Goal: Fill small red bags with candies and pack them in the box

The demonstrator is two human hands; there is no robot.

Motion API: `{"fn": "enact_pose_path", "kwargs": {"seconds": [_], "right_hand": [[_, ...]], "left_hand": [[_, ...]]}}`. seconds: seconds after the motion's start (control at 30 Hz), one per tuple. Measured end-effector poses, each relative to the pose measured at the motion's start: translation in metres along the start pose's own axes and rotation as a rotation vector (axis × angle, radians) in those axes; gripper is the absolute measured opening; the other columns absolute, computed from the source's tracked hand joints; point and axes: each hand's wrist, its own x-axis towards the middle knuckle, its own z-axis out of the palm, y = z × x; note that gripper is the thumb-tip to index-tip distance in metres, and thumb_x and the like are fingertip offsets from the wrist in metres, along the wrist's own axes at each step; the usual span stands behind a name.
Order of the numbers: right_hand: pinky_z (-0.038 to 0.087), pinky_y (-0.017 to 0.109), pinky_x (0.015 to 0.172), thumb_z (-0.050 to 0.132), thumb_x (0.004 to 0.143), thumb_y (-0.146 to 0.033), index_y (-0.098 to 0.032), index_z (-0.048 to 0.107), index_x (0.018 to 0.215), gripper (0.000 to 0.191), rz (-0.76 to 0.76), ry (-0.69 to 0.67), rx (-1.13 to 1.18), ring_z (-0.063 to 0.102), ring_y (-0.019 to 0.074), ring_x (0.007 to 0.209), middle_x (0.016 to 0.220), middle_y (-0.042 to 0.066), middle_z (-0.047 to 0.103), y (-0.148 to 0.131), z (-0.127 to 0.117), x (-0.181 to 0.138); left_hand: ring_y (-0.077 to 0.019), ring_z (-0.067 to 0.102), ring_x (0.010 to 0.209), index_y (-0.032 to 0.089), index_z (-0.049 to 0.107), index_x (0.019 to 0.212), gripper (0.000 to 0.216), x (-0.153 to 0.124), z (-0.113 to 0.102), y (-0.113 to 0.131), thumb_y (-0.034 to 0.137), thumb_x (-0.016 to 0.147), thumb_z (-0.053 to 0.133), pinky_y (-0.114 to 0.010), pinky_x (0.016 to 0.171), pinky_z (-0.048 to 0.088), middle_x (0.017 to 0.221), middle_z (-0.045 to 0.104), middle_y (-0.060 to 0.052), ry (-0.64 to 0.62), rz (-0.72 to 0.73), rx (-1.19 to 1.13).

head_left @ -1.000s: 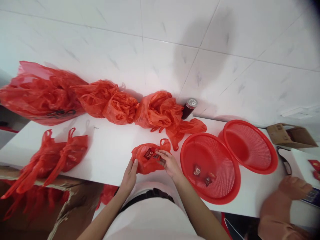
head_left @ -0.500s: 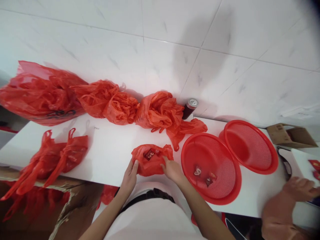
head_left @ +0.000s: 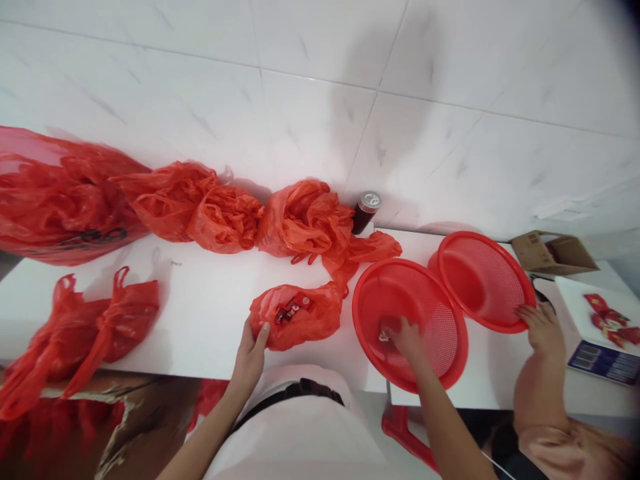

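My left hand [head_left: 251,350] grips the near left rim of a red plastic bag [head_left: 320,320], its thumb over the edge. The bag lies with its mouth open on the white table, and several small dark-and-white wrapped packets [head_left: 293,311] show inside. My right hand [head_left: 409,341] is down inside the nearer red mesh basket [head_left: 361,310]. Its fingertips are beside a small packet [head_left: 384,335] on the basket floor. Blur and the angle hide whether those fingers are closed on anything.
Bunched red bags [head_left: 225,220] line the wall, beside a dark can [head_left: 367,212]. Two tied red bags [head_left: 127,310] lie left. Another person's hand [head_left: 545,330] touches the second basket [head_left: 485,283]. Right of it stand a cardboard box [head_left: 553,253] and a white-and-blue box [head_left: 600,327].
My right hand has left the red bag and moved right into the nearer basket. More packets show in the bag. The other person's hand has moved to the second basket's rim.
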Motion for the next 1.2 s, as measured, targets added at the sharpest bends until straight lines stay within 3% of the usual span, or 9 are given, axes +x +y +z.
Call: {"fn": "enact_pose_path", "kwargs": {"seconds": [0.17,0.27,0.37,0.53,0.7,0.83,1.0,1.13,1.2], "right_hand": [[0.046,0.03,0.063,0.042,0.08,-0.021,-0.015,0.066,0.088,0.026,-0.021,-0.08,0.106,0.064,0.0194,0.069,0.083,0.01,0.069,-0.024,0.024,0.006],[0.047,0.029,0.066,0.038,0.083,-0.023,-0.016,0.065,0.096,0.031,0.04,-0.05,0.13,0.065,0.0199,0.075,0.088,0.01,0.07,-0.019,0.014,0.01],[0.048,0.033,0.077,0.041,0.086,-0.032,-0.017,0.059,0.117,0.039,0.114,0.024,0.104,0.063,0.0251,0.097,0.113,0.014,0.065,-0.003,-0.009,0.011],[0.043,0.048,0.089,0.061,0.074,-0.057,-0.017,0.043,0.138,0.078,0.255,-0.009,0.064,0.053,0.0393,0.115,0.135,0.024,0.046,0.005,-0.024,0.001],[0.043,0.046,0.089,0.063,0.077,-0.041,-0.019,0.056,0.124,0.053,0.189,-0.033,0.185,0.059,0.033,0.105,0.13,0.021,0.049,-0.018,-0.001,-0.005],[0.051,0.037,0.076,0.063,0.078,-0.039,-0.019,0.065,0.101,0.031,0.12,-0.082,0.399,0.064,0.0243,0.087,0.108,0.013,0.063,-0.034,-0.009,0.0],[0.056,0.031,0.069,0.056,0.085,-0.055,-0.021,0.064,0.093,0.036,0.057,-0.18,0.792,0.067,0.0191,0.082,0.099,0.007,0.069,-0.064,-0.044,-0.008],[0.056,0.029,0.06,0.059,0.084,-0.058,-0.02,0.066,0.09,0.039,0.081,-0.47,1.39,0.065,0.0166,0.07,0.086,0.005,0.069,-0.115,-0.053,-0.029],[0.056,0.03,0.059,0.059,0.084,-0.059,-0.02,0.066,0.091,0.039,0.104,-0.62,1.489,0.066,0.0166,0.067,0.084,0.004,0.07,-0.147,-0.042,-0.04]], "left_hand": [[-0.0261,0.054,0.12,0.021,0.048,0.131,0.053,-0.001,0.0,0.002,0.053,0.089,0.051,-0.041,0.103,0.042,0.128,0.059,-0.009,0.023,-0.019,0.026],[-0.0255,0.056,0.116,0.022,0.048,0.131,0.053,-0.003,-0.002,0.003,0.053,0.088,0.052,-0.041,0.101,0.044,0.126,0.059,-0.008,0.037,-0.025,0.012],[-0.0256,0.056,0.115,0.023,0.048,0.13,0.053,-0.003,-0.004,0.001,0.054,0.088,0.052,-0.041,0.099,0.045,0.125,0.059,-0.008,0.048,-0.024,0.017],[-0.0263,0.056,0.114,0.021,0.049,0.129,0.055,-0.002,-0.001,-0.003,0.057,0.087,0.052,-0.042,0.097,0.046,0.123,0.059,-0.009,0.037,-0.028,0.026],[-0.0251,0.056,0.115,0.023,0.05,0.13,0.053,-0.002,0.003,-0.002,0.055,0.088,0.052,-0.04,0.097,0.046,0.129,0.056,-0.008,0.021,-0.007,0.023],[-0.0244,0.057,0.114,0.023,0.048,0.132,0.055,-0.006,0.002,0.0,0.056,0.087,0.053,-0.038,0.094,0.049,0.129,0.057,-0.008,0.044,-0.025,0.005],[-0.0235,0.061,0.106,0.023,0.042,0.137,0.063,-0.011,0.0,0.007,0.056,0.085,0.054,-0.036,0.088,0.052,0.12,0.061,-0.008,0.059,-0.075,-0.04],[-0.0239,0.063,0.105,0.021,0.042,0.138,0.066,-0.011,0.002,0.008,0.057,0.085,0.054,-0.036,0.086,0.054,0.117,0.064,-0.009,0.074,-0.055,-0.06],[-0.0252,0.063,0.107,0.02,0.042,0.139,0.067,-0.01,0.002,0.005,0.058,0.084,0.054,-0.037,0.086,0.055,0.121,0.063,-0.011,0.074,-0.04,-0.082]]}}
